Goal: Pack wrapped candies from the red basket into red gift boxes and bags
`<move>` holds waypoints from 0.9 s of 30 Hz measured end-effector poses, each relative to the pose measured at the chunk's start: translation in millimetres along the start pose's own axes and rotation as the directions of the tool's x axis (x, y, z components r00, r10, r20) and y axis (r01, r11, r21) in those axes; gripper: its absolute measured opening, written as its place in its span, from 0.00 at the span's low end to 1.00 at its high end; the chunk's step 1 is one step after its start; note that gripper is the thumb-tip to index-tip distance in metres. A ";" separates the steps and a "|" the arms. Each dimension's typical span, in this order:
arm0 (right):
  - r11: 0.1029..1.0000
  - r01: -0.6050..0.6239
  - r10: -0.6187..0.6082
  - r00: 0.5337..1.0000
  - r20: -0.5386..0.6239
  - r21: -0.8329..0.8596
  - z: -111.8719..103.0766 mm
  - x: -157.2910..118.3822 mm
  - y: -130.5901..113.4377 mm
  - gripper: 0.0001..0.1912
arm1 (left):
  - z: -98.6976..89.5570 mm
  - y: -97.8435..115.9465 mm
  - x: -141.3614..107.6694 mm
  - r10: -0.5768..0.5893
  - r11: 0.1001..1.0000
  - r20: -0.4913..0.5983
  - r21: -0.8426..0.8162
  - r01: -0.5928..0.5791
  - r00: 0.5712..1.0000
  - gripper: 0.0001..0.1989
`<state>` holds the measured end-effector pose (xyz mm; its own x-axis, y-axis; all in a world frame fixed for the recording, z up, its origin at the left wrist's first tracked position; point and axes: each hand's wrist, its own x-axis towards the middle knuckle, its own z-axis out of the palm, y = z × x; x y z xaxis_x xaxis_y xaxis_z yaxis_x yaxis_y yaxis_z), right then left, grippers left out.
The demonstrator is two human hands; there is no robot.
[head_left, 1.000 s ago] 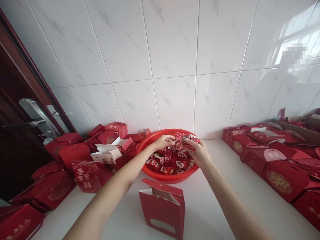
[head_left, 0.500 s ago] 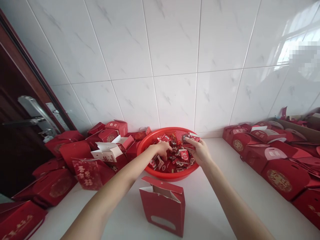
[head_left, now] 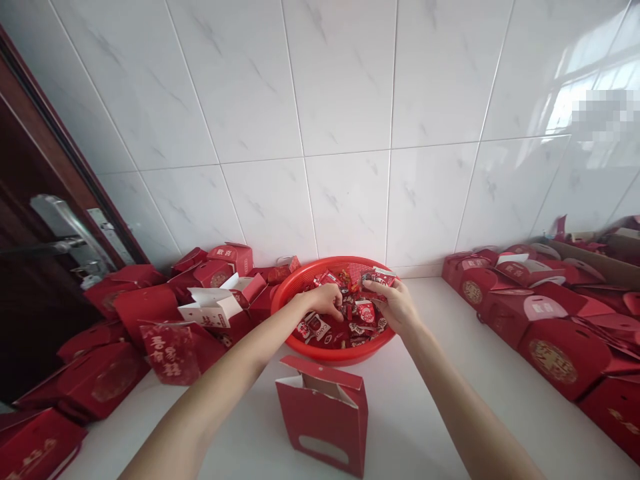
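Observation:
A red plastic basket point(head_left: 334, 357) holds many wrapped candies point(head_left: 320, 328) in red, white and dark wrappers. My left hand point(head_left: 325, 300) reaches into its left side, fingers bent down among the candies; what lies between the fingertips is hidden. At the right side, my right hand point(head_left: 397, 303) is closed on several wrapped candies point(head_left: 381, 276), which stick out past the thumb and fingers. In front of the basket an open red paper box point(head_left: 320, 420) stands upright, with its top flaps apart and a pale oval on its front. Neither hand touches this box.
Red gift boxes point(head_left: 107, 377) crowd the left of the white table point(head_left: 415, 413), one with white inner flaps point(head_left: 210, 310). More red boxes point(head_left: 550, 353) line the right side. Behind is a tiled wall point(head_left: 345, 200); a door handle point(head_left: 65, 223) sticks out at left.
My left hand has shifted slightly among the candies, its fingers bending more. My right hand stays at the basket's right side with its candies. The whole view has moved a little.

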<state>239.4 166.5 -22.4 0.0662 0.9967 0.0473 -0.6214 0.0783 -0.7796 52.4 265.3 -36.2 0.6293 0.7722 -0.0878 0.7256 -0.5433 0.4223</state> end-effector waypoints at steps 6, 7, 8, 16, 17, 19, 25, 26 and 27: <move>1.000 0.020 -0.019 0.999 0.029 -0.007 -3.0 2.8 1.4 0.14 | -12.5 7.6 -3.2 0.001 0.993 -0.166 -0.117 -0.021 0.986 0.13; 1.000 0.017 -0.017 1.000 0.014 -0.003 -3.2 3.2 1.4 0.13 | -14.0 7.5 -3.4 0.000 0.989 -0.195 -0.145 -0.028 0.981 0.13; 1.000 0.014 -0.014 1.000 0.000 0.004 -3.3 3.6 1.5 0.12 | -15.3 6.8 -3.6 -0.004 0.985 -0.235 -0.168 -0.037 0.972 0.13; 1.000 0.020 -0.020 0.999 -0.026 -0.001 -2.9 2.2 -0.6 0.11 | -20.3 -3.0 -6.2 -0.027 0.924 -0.194 -0.379 -0.049 0.981 0.08; 1.000 0.020 -0.020 1.000 -0.023 -0.001 -2.6 1.7 -1.2 0.10 | -20.0 -4.9 -5.8 -0.027 0.940 -0.193 -0.339 -0.041 0.981 0.09; 1.000 0.029 -0.029 0.999 -0.017 0.003 -2.2 0.9 -1.9 0.10 | -18.6 -9.1 -4.5 -0.044 0.988 -0.201 -0.156 0.012 0.979 0.10; 0.999 0.029 -0.030 0.999 -0.012 -0.027 -3.2 1.1 -1.7 0.11 | -9.7 -8.8 -1.8 -0.057 0.959 -0.052 0.276 0.069 0.997 0.16; 0.999 0.031 -0.031 0.999 -0.014 -0.025 -3.1 1.0 -1.8 0.10 | -8.1 -5.3 -1.7 -0.063 0.932 -0.018 0.358 0.065 0.998 0.19; 0.999 0.030 -0.031 0.999 -0.016 -0.022 -2.8 0.8 -1.9 0.10 | -6.7 -1.3 -1.7 -0.078 0.900 0.013 0.430 0.065 0.997 0.23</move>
<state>242.9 167.1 -22.7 0.0976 0.9933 0.0613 -0.6021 0.1080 -0.7911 48.5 266.8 -30.6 0.5743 0.8078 -0.1325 0.8139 -0.5809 -0.0136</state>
